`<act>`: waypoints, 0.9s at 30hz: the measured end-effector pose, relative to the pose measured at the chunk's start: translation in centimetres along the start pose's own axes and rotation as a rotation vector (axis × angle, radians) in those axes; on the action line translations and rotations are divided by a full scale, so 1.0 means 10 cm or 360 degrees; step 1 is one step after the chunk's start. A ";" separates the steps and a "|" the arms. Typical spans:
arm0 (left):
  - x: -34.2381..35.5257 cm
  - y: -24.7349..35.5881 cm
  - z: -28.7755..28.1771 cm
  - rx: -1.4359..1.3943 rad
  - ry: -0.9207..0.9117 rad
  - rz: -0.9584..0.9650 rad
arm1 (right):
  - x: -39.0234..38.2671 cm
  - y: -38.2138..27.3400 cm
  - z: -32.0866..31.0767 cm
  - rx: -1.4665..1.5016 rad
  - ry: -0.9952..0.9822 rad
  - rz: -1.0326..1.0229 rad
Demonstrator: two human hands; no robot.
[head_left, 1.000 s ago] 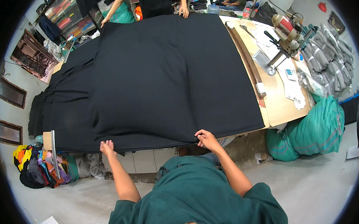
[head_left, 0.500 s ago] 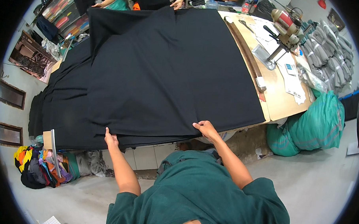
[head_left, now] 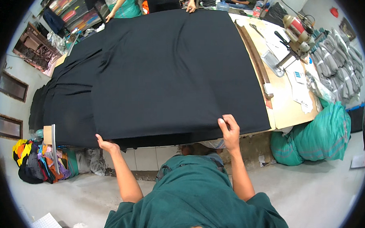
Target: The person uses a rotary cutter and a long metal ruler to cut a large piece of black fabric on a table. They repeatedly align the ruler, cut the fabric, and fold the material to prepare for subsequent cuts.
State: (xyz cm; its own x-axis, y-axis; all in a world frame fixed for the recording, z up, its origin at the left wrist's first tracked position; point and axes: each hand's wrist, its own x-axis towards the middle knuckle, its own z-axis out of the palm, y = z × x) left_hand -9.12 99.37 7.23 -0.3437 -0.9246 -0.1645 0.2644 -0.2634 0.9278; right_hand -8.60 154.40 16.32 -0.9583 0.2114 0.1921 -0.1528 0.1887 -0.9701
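Note:
A wide sheet of black fabric covers most of the long table, over more black fabric. My left hand is at the left part of its near edge, thumb up, with some fingers hidden; it appears closed on the cloth. Further right, my right hand pinches the same edge between thumb and fingers. Between my hands the edge is lifted, and a dark gap shows beneath it. Across the table, a co-worker's hands are at the far edge of the fabric.
At the right end of the table lie a long brown bar, scissors, papers and a red-and-metal cutting machine. Green sacks stand below that end. Grey bundles are stacked behind. Colourful cloth is heaped at lower left.
My right hand has moved right and up, pulling the edge along; my left hand has shifted left. The far folded-up part now lies flatter, with the co-worker's hands further right.

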 end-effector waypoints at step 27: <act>-0.24 0.13 -0.08 0.0301 -0.0386 0.0121 | -0.06 0.43 -0.01 -0.0071 -0.0014 0.0286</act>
State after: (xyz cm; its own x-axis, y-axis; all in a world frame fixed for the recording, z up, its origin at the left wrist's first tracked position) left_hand -7.25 101.06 8.56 -0.5405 -0.8409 -0.0284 0.1334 -0.1190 0.9839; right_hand -8.67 155.21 12.08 -0.9714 0.2370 0.0150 0.0314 0.1909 -0.9811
